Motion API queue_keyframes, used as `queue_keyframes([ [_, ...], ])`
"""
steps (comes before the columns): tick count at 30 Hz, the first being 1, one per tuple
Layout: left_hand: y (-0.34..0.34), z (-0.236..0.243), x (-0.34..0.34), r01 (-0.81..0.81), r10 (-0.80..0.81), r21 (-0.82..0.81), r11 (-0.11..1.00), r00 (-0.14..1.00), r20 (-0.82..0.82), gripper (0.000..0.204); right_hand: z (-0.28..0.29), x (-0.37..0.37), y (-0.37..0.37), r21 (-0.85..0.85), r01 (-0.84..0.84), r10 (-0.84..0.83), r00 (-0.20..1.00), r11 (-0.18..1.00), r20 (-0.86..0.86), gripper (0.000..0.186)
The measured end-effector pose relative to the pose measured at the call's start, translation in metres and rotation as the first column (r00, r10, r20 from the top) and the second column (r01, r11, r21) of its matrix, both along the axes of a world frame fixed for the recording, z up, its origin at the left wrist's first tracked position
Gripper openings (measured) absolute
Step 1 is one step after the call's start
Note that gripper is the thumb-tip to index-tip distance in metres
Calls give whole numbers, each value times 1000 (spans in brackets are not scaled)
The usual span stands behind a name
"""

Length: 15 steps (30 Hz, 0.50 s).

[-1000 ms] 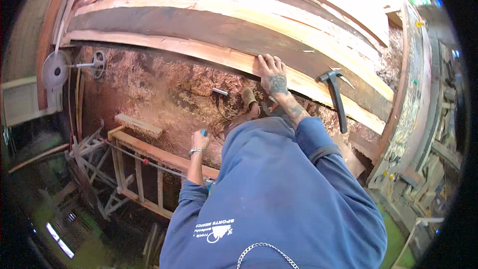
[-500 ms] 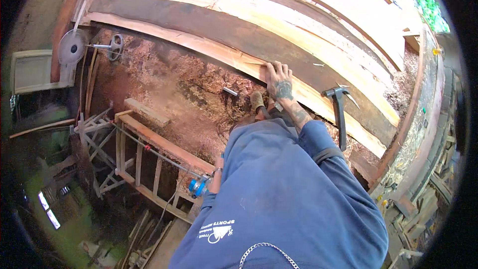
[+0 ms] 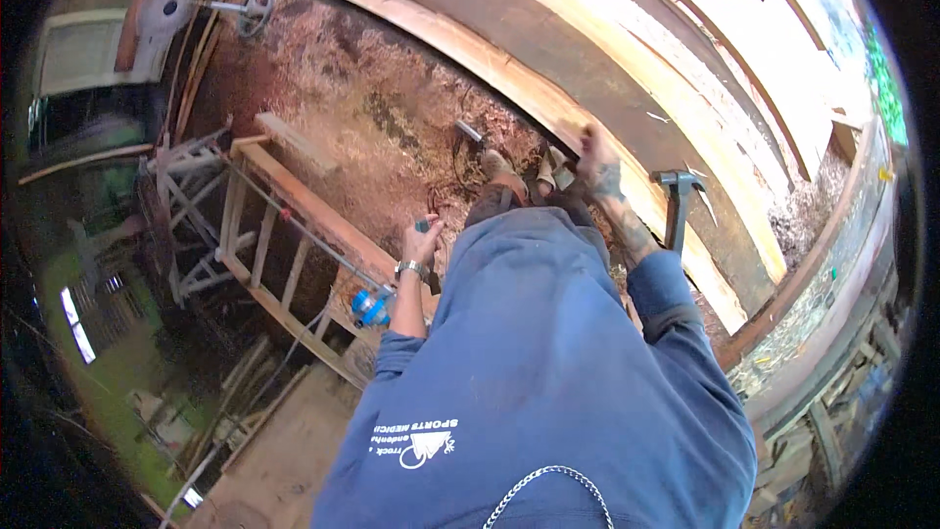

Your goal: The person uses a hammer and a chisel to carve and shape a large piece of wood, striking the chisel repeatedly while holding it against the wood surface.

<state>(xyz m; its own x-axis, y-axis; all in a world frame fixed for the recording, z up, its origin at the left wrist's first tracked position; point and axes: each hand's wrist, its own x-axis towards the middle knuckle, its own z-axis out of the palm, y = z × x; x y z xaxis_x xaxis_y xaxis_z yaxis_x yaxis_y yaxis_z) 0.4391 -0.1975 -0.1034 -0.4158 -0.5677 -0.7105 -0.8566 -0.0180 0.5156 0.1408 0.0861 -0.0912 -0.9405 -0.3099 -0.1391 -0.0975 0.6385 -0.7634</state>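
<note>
My left hand (image 3: 421, 242), with a metal-banded watch at its wrist, hangs left of my body over the shavings-covered ground. Its fingers are curled around a small dark greenish thing (image 3: 422, 225), too small to name. To the right, my tattooed right hand (image 3: 597, 171) is over the near edge of a light-edged wooden plank (image 3: 509, 78). Motion blurs its fingers, and whether it touches the wood is unclear. A dark claw hammer (image 3: 677, 211) lies across the plank, right of that hand.
Long boards (image 3: 627, 69) lie side by side ahead. A wooden frame (image 3: 308, 204) with a long metal bar clamp and its blue fitting (image 3: 370, 307) stands at my left. A small metallic cylinder (image 3: 470, 130) lies near my feet. A pedestal fan (image 3: 168, 8) is far left.
My left hand has come out from beside my body into full view. The right hand has lifted from lying flat on the plank edge and curled. The whole view has shifted.
</note>
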Motion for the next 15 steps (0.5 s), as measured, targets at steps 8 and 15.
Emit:
queue_keyframes([
  [8,19,-79,91,361,-346,-30,932,912,220,43,10,-18,5,90,-64,87,955,994,-283,32],
  [15,-27,-172,180,270,-266,-52,961,961,71,42,1,-23,-22,197,155,-75,929,968,-362,18],
])
